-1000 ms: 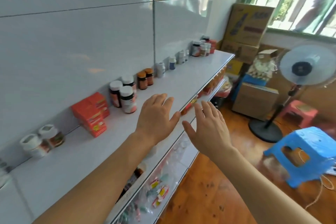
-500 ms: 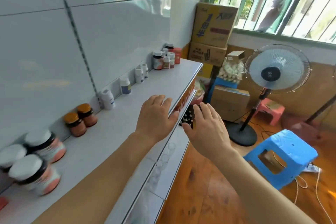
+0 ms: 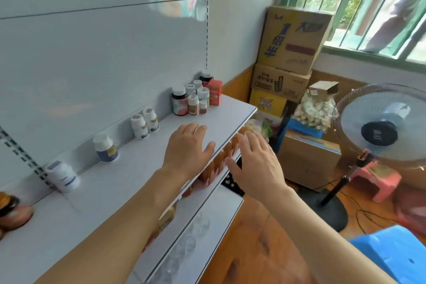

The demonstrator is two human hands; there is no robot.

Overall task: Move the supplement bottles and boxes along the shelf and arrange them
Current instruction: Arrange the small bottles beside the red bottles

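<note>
While both hands are flat and hold nothing, the left hand [image 3: 187,145] hovers over the shelf [image 3: 103,191], the right hand [image 3: 255,163] past its front edge. Bottles [image 3: 191,101] and a red box [image 3: 214,92] wait at the shelf's far end; I think a reach comes next.

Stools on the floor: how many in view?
2. A blue stool at bottom right, cut by the frame edge; a pink stool just right of the fan pole. Others may be hidden.
</note>
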